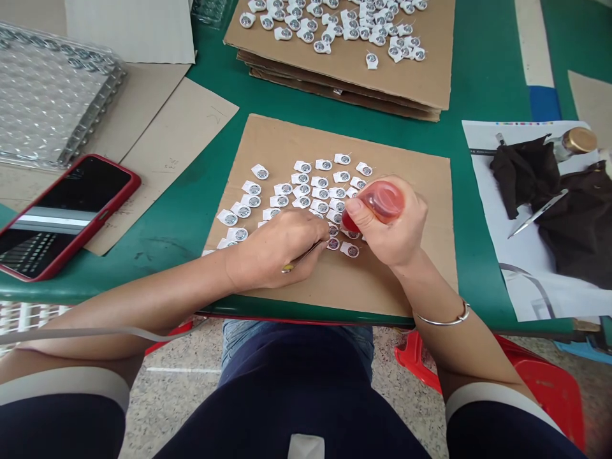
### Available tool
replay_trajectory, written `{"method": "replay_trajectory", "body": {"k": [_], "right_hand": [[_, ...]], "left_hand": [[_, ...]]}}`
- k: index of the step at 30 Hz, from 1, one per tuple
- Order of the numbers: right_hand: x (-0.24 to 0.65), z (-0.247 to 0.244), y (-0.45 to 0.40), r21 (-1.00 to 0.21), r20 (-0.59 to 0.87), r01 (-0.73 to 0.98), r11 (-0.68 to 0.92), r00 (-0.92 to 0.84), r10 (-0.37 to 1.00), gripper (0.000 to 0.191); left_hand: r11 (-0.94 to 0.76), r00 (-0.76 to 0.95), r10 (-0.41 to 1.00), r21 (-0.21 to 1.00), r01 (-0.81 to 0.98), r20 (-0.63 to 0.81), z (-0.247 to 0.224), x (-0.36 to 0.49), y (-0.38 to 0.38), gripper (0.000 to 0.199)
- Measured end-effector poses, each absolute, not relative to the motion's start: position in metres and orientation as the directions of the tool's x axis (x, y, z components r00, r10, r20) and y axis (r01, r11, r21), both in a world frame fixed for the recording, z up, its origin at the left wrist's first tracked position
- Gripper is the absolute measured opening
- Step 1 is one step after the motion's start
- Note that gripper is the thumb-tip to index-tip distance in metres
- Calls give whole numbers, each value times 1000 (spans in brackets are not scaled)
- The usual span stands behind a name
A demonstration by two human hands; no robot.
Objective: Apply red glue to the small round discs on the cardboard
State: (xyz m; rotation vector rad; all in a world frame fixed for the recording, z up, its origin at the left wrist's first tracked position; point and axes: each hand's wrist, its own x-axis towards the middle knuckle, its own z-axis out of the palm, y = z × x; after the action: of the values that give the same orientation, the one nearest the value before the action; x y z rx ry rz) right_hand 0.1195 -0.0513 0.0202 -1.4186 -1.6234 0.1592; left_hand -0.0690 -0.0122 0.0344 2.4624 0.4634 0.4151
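My left hand (pixel 287 245) is closed on slim metal tweezers (pixel 302 256); their rear end sticks out below the palm and the tips are hidden. In my right hand (pixel 399 229) is a soft, translucent red squeeze bottle (pixel 384 200), tilted down toward the left, its nozzle hidden. Both hands are close together over a brown cardboard sheet (pixel 421 191). Spread in loose rows on that sheet are several small white tabbed parts (pixel 323 164) with round silvery centres. My hands cover some of them.
Stacked cardboard (pixel 392 99) at the back carries more white parts. To the left lie a red-cased phone (pixel 71 213) and bubble wrap (pixel 48 95). On the right, a white paper (pixel 488 172) holds dark cloth (pixel 526 169), a pointed metal tool (pixel 538 213) and a gold-lidded jar (pixel 576 141).
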Motion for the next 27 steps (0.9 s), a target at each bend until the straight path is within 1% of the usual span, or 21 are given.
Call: {"method": "replay_trajectory", "body": {"k": [7, 15, 27], "right_hand": [[120, 18, -50, -611, 606, 692, 385, 95, 790, 26], [119, 18, -50, -626, 587, 686, 371, 101, 803, 28], [119, 18, -51, -669, 553, 659, 343, 133, 822, 26]], "left_hand": [[-714, 895, 409, 674, 193, 178, 38, -69, -9, 18], [-690, 883, 434, 695, 201, 176, 34, -70, -6, 16], [-631, 853, 506, 729, 267, 125, 33, -69, -4, 13]]}}
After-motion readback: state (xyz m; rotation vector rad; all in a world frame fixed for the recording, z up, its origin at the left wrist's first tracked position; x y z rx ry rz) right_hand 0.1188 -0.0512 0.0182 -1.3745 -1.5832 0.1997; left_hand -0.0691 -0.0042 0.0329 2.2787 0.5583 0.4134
